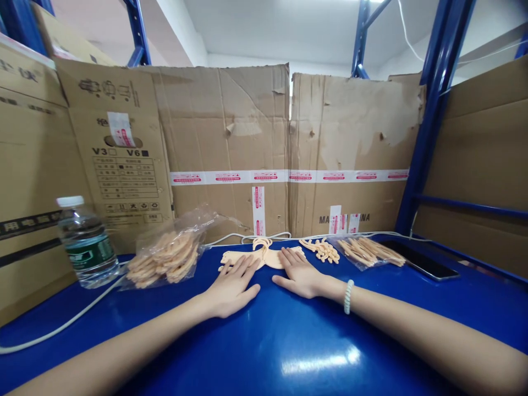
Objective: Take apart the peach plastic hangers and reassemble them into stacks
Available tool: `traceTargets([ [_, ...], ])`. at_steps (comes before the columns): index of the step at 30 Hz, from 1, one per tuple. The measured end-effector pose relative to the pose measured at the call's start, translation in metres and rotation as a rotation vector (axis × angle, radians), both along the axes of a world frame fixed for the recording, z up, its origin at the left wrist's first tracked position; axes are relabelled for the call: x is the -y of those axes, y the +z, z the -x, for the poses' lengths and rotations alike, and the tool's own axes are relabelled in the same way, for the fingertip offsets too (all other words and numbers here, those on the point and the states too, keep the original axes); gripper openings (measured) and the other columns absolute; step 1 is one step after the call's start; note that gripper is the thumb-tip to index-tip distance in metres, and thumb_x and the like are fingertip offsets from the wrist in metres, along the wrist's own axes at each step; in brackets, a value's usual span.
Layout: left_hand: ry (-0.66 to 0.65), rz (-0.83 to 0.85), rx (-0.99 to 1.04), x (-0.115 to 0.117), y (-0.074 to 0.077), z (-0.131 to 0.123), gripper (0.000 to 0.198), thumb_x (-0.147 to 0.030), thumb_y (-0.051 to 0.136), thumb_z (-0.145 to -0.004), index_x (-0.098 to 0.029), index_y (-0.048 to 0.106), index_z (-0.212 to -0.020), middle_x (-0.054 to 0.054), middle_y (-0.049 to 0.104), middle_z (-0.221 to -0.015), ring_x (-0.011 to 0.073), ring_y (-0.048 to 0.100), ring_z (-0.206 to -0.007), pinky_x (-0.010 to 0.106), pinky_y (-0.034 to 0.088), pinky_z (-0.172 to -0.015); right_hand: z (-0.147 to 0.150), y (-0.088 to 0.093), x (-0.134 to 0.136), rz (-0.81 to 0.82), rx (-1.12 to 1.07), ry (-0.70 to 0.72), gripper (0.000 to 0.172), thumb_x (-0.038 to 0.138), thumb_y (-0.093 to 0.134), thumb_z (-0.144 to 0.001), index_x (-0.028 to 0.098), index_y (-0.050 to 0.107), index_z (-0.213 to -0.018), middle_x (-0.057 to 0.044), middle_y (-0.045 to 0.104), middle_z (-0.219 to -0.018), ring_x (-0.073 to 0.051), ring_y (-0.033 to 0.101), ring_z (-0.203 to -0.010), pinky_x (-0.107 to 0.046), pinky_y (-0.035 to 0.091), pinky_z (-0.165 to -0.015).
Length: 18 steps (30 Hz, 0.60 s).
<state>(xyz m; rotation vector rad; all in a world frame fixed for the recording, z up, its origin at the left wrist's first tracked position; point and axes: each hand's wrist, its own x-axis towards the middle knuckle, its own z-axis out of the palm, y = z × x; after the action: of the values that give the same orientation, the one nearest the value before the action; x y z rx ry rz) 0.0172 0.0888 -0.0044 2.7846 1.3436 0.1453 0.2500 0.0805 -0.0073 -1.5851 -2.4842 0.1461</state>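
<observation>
My left hand lies flat, fingers stretched, on the left part of a peach-coloured plastic clothes hanger. On the hanger's right part rests my right hand, also flat with its fingers out and a pale coiled band at the wrist. Curved hook pieces show at the hanger's top middle; whether they are joined to it I cannot tell. Just right of the hanger is a small pile of loose peach hook pieces. My fingers cover parts of the hanger.
A clear bag of flat peach pieces sits at left beside a water bottle. At right lie a bag of thin peach strips and a phone. A white cable crosses the blue table; cardboard stands behind.
</observation>
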Motion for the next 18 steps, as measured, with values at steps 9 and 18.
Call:
traceTargets([
  [9, -0.001, -0.037, 0.125, 0.003, -0.003, 0.001, 0.064, -0.055, 0.030, -0.097, -0.019, 0.026, -0.150, 0.011, 0.020, -0.157, 0.0291, 0.013, -0.146, 0.056, 0.013, -0.117, -0.001, -0.007, -0.001, -0.047, -0.026, -0.011, 0.094, 0.071, 0.027, -0.090, -0.002, 0.024, -0.149, -0.025, 0.017, -0.155, -0.035, 0.014, -0.145, -0.051, 0.012, -0.117],
  [18, -0.022, -0.121, 0.241, 0.006, -0.004, 0.001, 0.058, -0.046, 0.040, -0.096, -0.017, 0.033, -0.146, 0.012, 0.034, -0.153, 0.0288, 0.026, -0.143, 0.051, 0.023, -0.116, -0.005, -0.012, -0.004, -0.101, -0.049, -0.009, 0.082, 0.065, 0.029, -0.093, 0.005, 0.028, -0.150, -0.021, 0.023, -0.155, -0.032, 0.016, -0.145, -0.050, 0.016, -0.117],
])
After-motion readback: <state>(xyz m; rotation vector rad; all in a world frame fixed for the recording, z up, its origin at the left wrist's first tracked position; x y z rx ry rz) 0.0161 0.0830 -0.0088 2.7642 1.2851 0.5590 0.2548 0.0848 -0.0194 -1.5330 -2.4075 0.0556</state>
